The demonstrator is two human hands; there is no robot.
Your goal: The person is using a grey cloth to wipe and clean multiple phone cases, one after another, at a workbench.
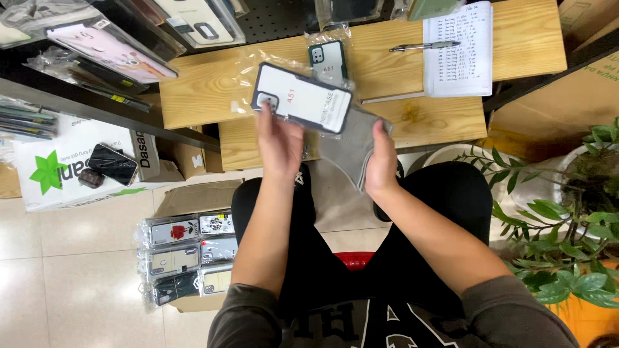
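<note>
**Phone case wiped over the knees**

Dark sleeves and black trousers fill the bottom of the view, the person seated at a low wooden table [516,38]. Left hand [278,145] lifts a dark-rimmed phone case [302,98] with a white insert, fingers spread against its near edge and underside, apparently to hold it flat and tilted toward the eyes. Right hand [380,161] curls closed around a folded grey cloth [348,148], which touches the case's lower right corner, seemingly placed for wiping. One more case lies bagged [327,59] on the table just beyond. One pen [425,46] rests beside one handwritten sheet [459,48]. Roughly six packaged cases [187,256] are stacked on cardboard on the floor at left.
</note>
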